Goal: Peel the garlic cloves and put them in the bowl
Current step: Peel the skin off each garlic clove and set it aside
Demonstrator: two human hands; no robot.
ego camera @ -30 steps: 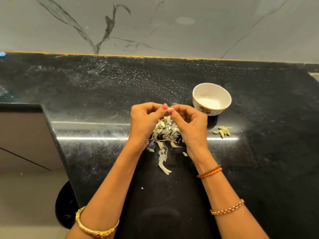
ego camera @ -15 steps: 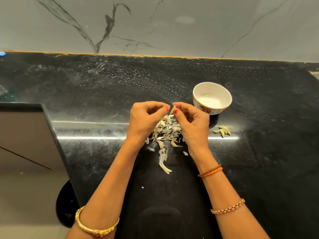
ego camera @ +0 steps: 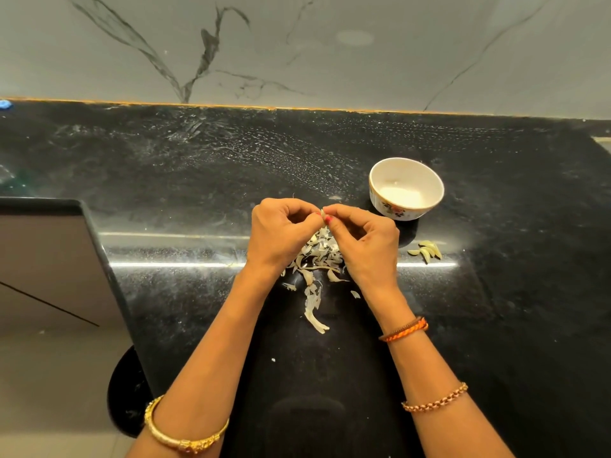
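While your left hand [ego camera: 281, 233] and right hand [ego camera: 360, 239] both pinch 1 garlic clove [ego camera: 322, 213], the bowl [ego camera: 406, 188] sits just right, nearer your right hand.

A black speckled desk [ego camera: 165, 166] is gleaming under the light, a grey-veined marble wall [ego camera: 297, 44] rising behind it, beige floor [ego camera: 49, 375] showing left.

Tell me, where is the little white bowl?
The bowl stands on the black counter, to the right of the hands and a bit farther back, with a few garlic cloves lying just in front of it.
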